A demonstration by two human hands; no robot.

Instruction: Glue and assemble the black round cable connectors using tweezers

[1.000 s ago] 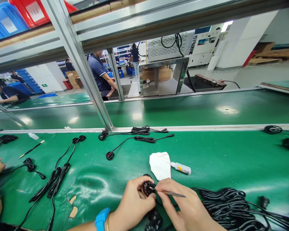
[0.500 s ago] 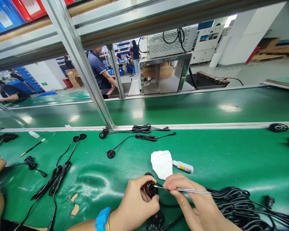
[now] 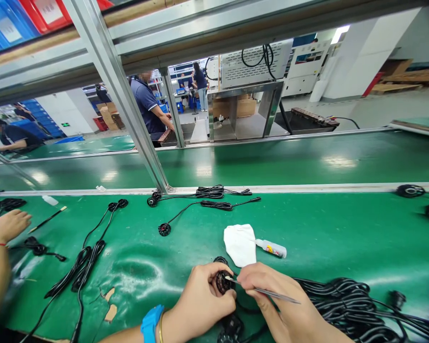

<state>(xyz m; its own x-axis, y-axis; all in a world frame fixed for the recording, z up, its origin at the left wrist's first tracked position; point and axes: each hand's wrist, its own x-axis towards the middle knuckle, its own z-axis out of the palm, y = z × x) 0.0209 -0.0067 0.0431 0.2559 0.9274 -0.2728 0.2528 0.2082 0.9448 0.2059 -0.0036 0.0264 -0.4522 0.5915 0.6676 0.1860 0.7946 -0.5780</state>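
Low in the middle, my left hand pinches a small round black part between thumb and fingers, its face turned to the right. My right hand grips slim silver tweezers, with a pale tip touching that face. Whether the pale bit is a piece of cotton I cannot tell. More black round pieces lie below my left hand, partly hidden. Just beyond my hands are a white cloth and a small clear bottle on its side, the nozzle against the cloth.
A heap of black cables lies right of my hands. Coiled cables with round ends lie farther back and to the left. A co-worker's hand reaches in at left near a thin black stick. A metal post rises behind.
My right hand has tilted the tweezers, so their rear end points lower; the tip stays at the black part. At left, the co-worker's hand has moved inward and up.
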